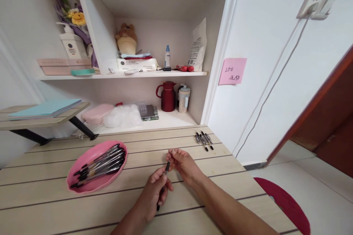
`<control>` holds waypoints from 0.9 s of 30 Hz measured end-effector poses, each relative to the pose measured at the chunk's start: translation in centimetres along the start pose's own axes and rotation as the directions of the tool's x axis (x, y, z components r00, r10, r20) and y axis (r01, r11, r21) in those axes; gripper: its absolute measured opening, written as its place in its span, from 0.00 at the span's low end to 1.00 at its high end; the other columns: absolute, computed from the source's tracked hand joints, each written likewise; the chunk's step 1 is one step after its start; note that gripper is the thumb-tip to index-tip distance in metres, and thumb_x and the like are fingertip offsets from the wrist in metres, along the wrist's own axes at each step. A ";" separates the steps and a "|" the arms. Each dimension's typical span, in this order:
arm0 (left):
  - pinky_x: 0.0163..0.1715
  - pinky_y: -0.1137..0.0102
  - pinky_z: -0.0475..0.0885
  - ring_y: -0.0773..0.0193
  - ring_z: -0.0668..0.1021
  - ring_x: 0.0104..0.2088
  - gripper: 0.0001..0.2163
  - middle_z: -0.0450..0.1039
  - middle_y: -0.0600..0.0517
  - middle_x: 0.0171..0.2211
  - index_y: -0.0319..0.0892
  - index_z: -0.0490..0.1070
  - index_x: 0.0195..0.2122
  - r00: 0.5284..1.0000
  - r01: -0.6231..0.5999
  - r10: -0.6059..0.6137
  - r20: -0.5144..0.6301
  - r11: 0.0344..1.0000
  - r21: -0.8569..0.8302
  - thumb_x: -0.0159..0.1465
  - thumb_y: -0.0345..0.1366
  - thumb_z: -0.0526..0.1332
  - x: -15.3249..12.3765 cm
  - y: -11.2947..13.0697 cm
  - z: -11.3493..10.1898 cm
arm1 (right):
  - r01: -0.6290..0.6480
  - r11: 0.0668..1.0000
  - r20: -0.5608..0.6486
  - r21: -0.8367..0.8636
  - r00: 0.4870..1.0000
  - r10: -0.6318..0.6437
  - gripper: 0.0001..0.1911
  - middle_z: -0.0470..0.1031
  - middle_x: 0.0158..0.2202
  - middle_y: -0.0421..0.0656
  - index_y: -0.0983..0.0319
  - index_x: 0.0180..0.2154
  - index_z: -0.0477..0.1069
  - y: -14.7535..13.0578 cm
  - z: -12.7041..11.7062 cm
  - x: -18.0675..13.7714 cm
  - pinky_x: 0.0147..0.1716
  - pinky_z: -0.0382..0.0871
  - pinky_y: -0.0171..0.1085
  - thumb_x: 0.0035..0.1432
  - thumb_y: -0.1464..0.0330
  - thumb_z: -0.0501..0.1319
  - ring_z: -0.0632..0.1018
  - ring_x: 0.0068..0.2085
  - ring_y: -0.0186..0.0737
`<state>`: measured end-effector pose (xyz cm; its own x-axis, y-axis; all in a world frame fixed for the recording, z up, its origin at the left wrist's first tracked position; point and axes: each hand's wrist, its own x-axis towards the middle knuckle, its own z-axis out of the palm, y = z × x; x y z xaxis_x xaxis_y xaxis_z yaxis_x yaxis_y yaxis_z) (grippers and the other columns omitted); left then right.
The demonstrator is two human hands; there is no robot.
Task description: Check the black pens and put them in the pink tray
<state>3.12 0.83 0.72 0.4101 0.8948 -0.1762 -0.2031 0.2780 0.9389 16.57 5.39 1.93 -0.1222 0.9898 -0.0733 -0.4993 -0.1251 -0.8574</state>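
Observation:
My left hand (156, 192) is closed around a black pen (167, 167), its front end slanting up and away and its dark rear end showing below my fingers. Just past the pen's front end, my right hand (180, 162) pinches with thumb and forefinger; a small pale bit shows there, too tiny to make out. To the left, a pink scalloped tray (72, 178) holds several black and clear pens (102, 165). Beyond my right hand, several black and clear pens and short pen pieces (204, 140) lie together on the slatted table (132, 205).
A small raised stand (62, 117) with blue folders (45, 109) is at the left. Behind the table, shelves carry a red jug (168, 97), a speckled cup (184, 100) and a plastic bag (122, 116). A red round seat (284, 202) is at the lower right.

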 end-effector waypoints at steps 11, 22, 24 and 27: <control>0.10 0.78 0.45 0.79 0.56 0.11 0.21 0.67 0.56 0.22 0.41 0.60 0.49 1.000 0.024 -0.024 -0.003 1.000 -0.016 0.55 0.43 0.56 0.0 0.1 -0.1 | -0.089 -0.165 -0.051 -0.982 0.973 -0.224 0.05 0.74 0.29 0.45 0.62 0.26 0.70 -2.3 -5.6 0.5 0.29 0.55 0.33 0.47 0.69 0.56 0.72 0.33 0.39; 0.10 0.79 0.46 0.79 0.56 0.10 0.23 0.67 0.56 0.22 0.41 0.60 0.49 1.000 0.029 -0.029 -0.006 0.999 -0.030 0.54 0.44 0.57 0.0 0.2 -0.1 | -0.055 -0.097 -0.037 -0.994 0.984 -0.174 0.06 0.74 0.30 0.42 0.61 0.29 0.71 -2.3 -5.7 0.3 0.28 0.55 0.32 0.48 0.66 0.56 0.71 0.32 0.36; 0.10 0.79 0.45 0.79 0.56 0.11 0.23 0.67 0.56 0.22 0.41 0.60 0.49 1.000 0.029 -0.029 -0.004 0.999 -0.029 0.54 0.44 0.57 -0.1 0.2 -0.1 | -0.049 -0.097 -0.032 -0.994 0.985 -0.170 0.07 0.74 0.30 0.42 0.61 0.29 0.71 -2.4 -5.5 0.1 0.29 0.55 0.32 0.48 0.68 0.56 0.71 0.33 0.36; 0.10 0.79 0.45 0.78 0.56 0.11 0.23 0.67 0.56 0.22 0.42 0.59 0.50 1.000 0.027 -0.027 -0.009 0.999 -0.029 0.54 0.44 0.57 -0.1 0.2 0.0 | -0.039 -0.100 -0.024 -0.994 0.989 -0.146 0.08 0.75 0.31 0.42 0.61 0.29 0.72 -2.4 -5.3 -0.1 0.30 0.56 0.31 0.48 0.71 0.55 0.72 0.35 0.37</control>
<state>3.00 0.78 0.93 0.4080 0.8898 -0.2043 -0.2175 0.3121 0.9248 22.30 5.91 1.29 -0.0274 0.9988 0.0408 0.9073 0.0420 -0.4183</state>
